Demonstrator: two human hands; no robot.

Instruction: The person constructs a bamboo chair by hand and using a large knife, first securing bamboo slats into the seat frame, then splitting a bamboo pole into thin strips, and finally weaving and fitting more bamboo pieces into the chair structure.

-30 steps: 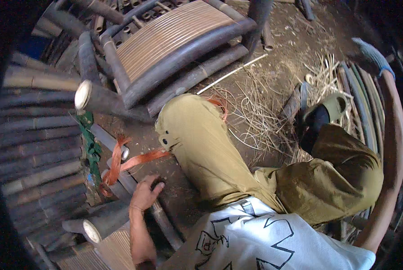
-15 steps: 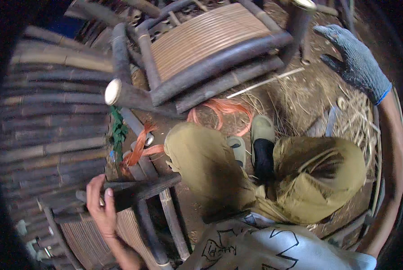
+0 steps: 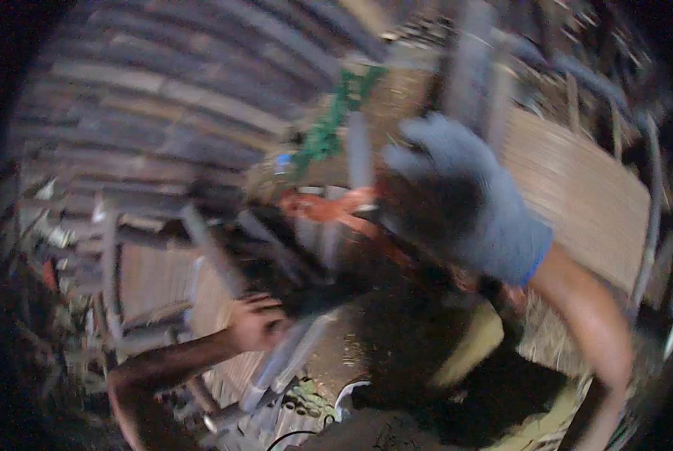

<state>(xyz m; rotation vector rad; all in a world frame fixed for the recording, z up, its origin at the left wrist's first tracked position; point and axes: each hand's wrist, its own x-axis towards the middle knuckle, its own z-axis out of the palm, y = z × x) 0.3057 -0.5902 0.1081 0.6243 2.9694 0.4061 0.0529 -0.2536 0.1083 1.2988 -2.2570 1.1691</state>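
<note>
My left hand [image 3: 260, 322], bare and blurred, has its fingers curled over the end of a dark flat piece [image 3: 325, 295] by a small bamboo chair [image 3: 224, 319] at the lower left. Motion smears the piece, and its exact kind is unclear. In a grey knitted glove with a blue cuff, my right hand [image 3: 479, 199] is raised over the middle of the view. Its fingers stretch toward the upper left and look apart, with nothing visible in them. Orange twine [image 3: 325, 204] lies left of the glove, which hides part of the ground.
A larger bamboo chair [image 3: 577, 199] with a slatted panel stands at the right. Dark bamboo poles [image 3: 163, 90] fill the upper left. Green strapping [image 3: 325, 135] hangs by the pole ends. My khaki trouser leg [image 3: 472, 342] is in shadow below.
The view has swung to the left and blurred. My gloved right hand has come from the far right to the middle. My left hand still lies at the dark piece.
</note>
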